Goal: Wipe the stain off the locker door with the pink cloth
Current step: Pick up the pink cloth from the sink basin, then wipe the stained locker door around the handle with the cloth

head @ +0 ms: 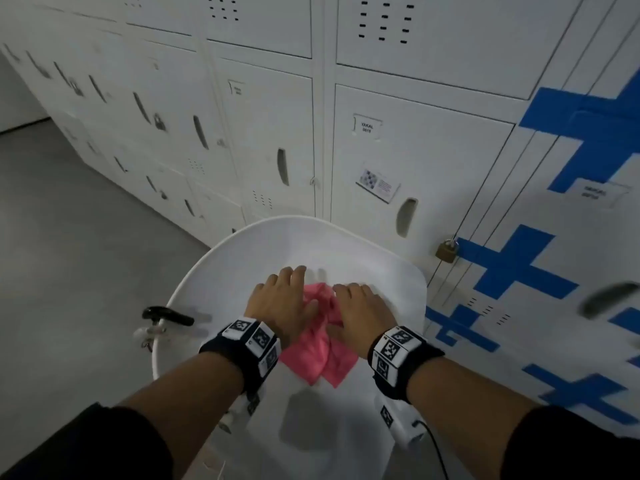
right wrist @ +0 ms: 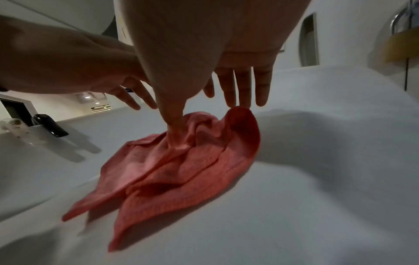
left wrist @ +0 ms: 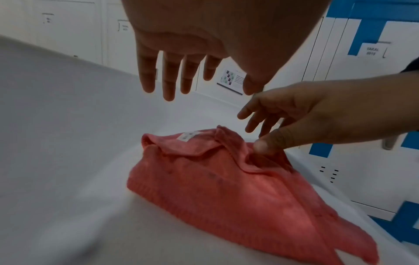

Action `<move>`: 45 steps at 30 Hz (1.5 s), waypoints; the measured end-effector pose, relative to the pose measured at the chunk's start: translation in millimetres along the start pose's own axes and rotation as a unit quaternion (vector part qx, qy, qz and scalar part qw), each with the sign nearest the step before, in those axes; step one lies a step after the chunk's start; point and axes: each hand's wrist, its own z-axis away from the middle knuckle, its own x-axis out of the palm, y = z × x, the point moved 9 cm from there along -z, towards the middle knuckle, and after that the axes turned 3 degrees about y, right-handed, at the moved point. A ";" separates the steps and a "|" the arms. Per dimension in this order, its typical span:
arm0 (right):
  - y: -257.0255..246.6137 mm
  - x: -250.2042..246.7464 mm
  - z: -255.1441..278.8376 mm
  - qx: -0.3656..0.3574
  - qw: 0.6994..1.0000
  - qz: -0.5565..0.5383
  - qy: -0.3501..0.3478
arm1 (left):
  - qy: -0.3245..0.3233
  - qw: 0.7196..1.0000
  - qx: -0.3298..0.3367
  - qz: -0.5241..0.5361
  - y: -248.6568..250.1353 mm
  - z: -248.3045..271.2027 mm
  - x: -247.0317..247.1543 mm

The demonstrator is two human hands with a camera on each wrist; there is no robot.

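Observation:
The pink cloth [head: 318,355] lies crumpled on a white rounded surface [head: 242,258] in front of the lockers. My left hand [head: 287,289] hovers just above the cloth's far left part with straight, spread fingers [left wrist: 169,84] and touches nothing. My right hand [head: 360,306] is over the cloth's right side. Its thumb [right wrist: 175,136] presses down into the folds of the cloth [right wrist: 181,170], while its fingers [right wrist: 242,89] stay straight above the raised edge. A white locker door [head: 415,161] with a name label stands straight ahead. I make out no stain on it.
A clear spray bottle with a black trigger [head: 168,315] lies at the surface's left edge. A brass padlock [head: 446,251] hangs beside the door's handle recess [head: 406,216]. Blue tape crosses [head: 519,261] cover the lockers on the right. Grey floor lies to the left.

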 end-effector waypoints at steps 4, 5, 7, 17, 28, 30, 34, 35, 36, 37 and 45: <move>0.3 18.8 -8.7 0.023 0.999 -0.027 -0.015 | 0.002 1.000 -0.007 0.010 -9.3 -5.2 4.2; 0.2 23.0 -10.9 0.026 0.999 -0.030 -0.019 | -0.003 1.000 -0.009 0.011 -10.5 -6.7 5.2; -1.9 27.5 -13.4 0.025 0.999 -0.023 -0.017 | -0.008 1.000 -0.008 0.012 -10.8 -8.8 6.2; -10.3 30.1 -19.9 0.041 0.997 -0.061 -0.032 | -0.010 1.000 0.013 0.008 -7.2 -17.5 3.3; 33.8 -89.2 2.7 0.123 0.958 -0.251 0.062 | 0.055 0.995 0.082 0.013 52.7 -45.7 -73.3; 53.0 -127.2 15.2 0.138 0.939 -0.294 0.111 | 0.076 0.990 0.115 0.022 82.4 -51.8 -99.6; 95.6 -205.6 50.5 0.174 0.901 -0.341 0.205 | 0.119 0.976 0.179 0.042 151.0 -60.0 -150.1; 106.8 -228.1 63.2 0.181 0.890 -0.350 0.231 | 0.130 0.971 0.194 0.050 170.7 -60.9 -163.1; 116.5 -249.9 76.6 0.185 0.878 -0.361 0.256 | 0.141 0.966 0.209 0.060 189.7 -60.9 -175.9; 125.8 -270.3 89.8 0.188 0.865 -0.371 0.280 | 0.150 0.961 0.223 0.069 208.2 -60.3 -188.2; 209.2 -417.8 213.7 0.171 0.793 -0.342 0.474 | 0.214 0.919 0.320 0.082 340.6 -49.3 -273.1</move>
